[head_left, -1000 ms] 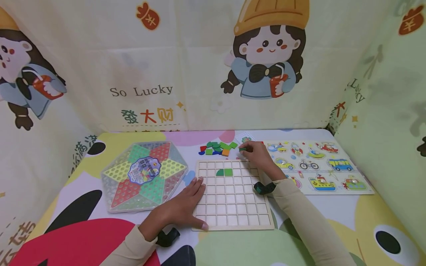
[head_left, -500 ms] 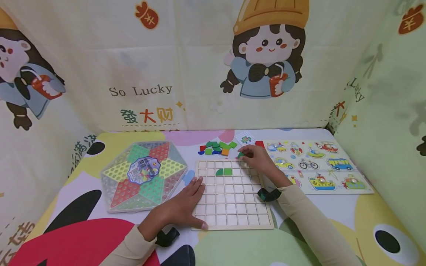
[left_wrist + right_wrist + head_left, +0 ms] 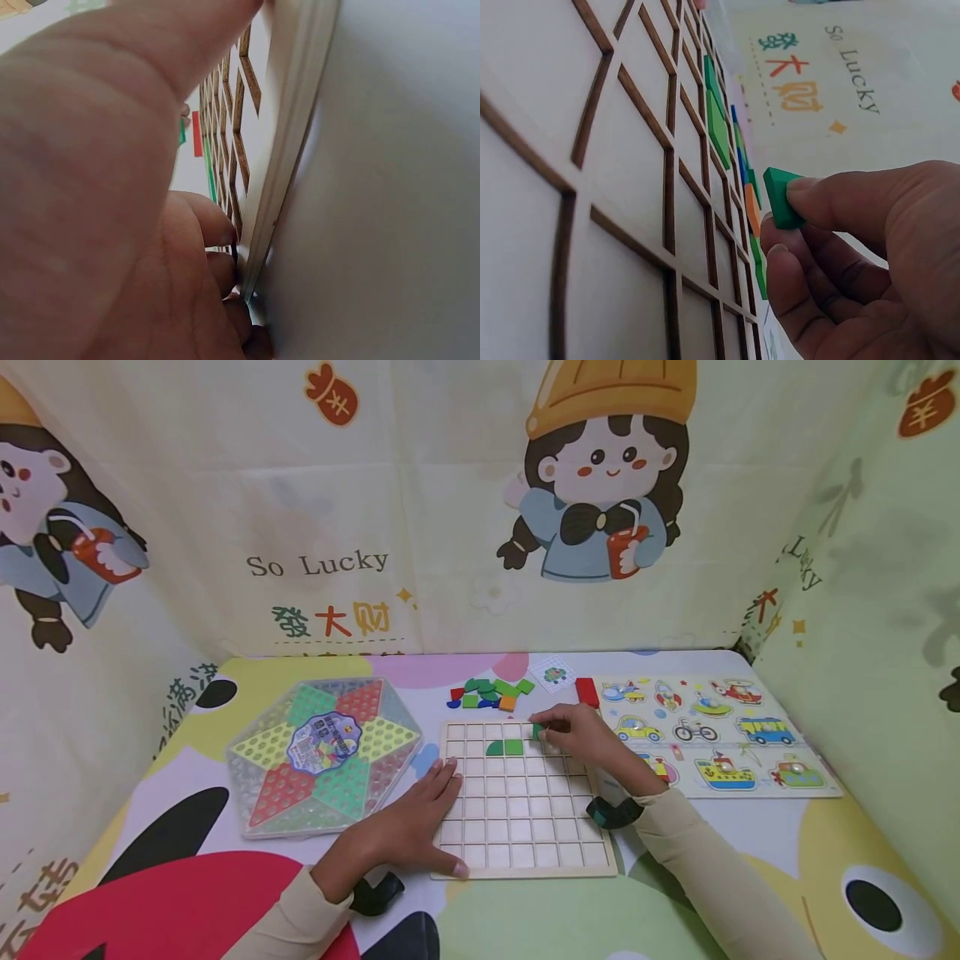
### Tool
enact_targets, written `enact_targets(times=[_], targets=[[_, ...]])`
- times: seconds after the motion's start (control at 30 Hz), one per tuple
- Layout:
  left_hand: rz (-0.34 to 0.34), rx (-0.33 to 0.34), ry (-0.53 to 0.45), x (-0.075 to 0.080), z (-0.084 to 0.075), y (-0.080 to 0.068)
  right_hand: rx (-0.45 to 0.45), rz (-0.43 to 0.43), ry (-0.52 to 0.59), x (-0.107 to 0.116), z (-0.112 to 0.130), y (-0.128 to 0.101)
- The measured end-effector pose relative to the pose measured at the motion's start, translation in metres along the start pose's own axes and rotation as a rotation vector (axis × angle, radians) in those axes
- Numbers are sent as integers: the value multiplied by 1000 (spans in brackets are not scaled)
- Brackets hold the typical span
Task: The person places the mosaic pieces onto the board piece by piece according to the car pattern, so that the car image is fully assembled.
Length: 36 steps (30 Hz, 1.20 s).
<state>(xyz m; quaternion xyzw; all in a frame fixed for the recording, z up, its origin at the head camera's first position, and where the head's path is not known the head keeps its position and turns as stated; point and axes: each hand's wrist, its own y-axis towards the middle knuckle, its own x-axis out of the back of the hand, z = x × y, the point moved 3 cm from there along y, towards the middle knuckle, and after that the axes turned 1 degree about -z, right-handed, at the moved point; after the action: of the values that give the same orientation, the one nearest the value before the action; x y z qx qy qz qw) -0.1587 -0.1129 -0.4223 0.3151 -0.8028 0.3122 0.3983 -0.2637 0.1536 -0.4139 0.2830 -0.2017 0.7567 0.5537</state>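
A green tile [image 3: 781, 196] is pinched between the thumb and fingers of my right hand [image 3: 577, 732], over the upper right part of a wooden grid board [image 3: 531, 872]. In the right wrist view the tile stands off the board's surface. Two green pieces lie side by side in the grid's second row: a dark green rounded tile [image 3: 495, 748] and a lighter green square tile [image 3: 513, 747]. My left hand [image 3: 408, 827] rests along the board's left edge, fingers extended, the thumb at the near left corner. The left wrist view shows its fingers [image 3: 214, 217] against the frame.
Behind the board lies a loose pile of coloured tiles [image 3: 487, 693]. A small pattern card [image 3: 553, 674] and a red block [image 3: 587, 692] are near it. A hexagonal Chinese checkers set [image 3: 326, 760] is on the left, a vehicle picture board [image 3: 720, 735] on the right.
My right hand has brought the green tile nearer, from behind the board to over its upper right squares. The red block and card show more fully. My left hand stays put.
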Motion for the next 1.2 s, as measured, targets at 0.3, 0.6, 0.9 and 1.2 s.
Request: enact_targets(times=[0.3,0.6,0.9,1.2], targets=[[3,-3,-2,0,0,0,21,13,-3,-6,-1,-2],[5,5,-25,2,-2,-1,49,18,-14,-11,-1,-2],[5,3,-31,1,-1,1,-8,-25,-41,-16,0,-4],[2,-5,-25,1,-1,1,3,-10,-122,-19,2,-4]])
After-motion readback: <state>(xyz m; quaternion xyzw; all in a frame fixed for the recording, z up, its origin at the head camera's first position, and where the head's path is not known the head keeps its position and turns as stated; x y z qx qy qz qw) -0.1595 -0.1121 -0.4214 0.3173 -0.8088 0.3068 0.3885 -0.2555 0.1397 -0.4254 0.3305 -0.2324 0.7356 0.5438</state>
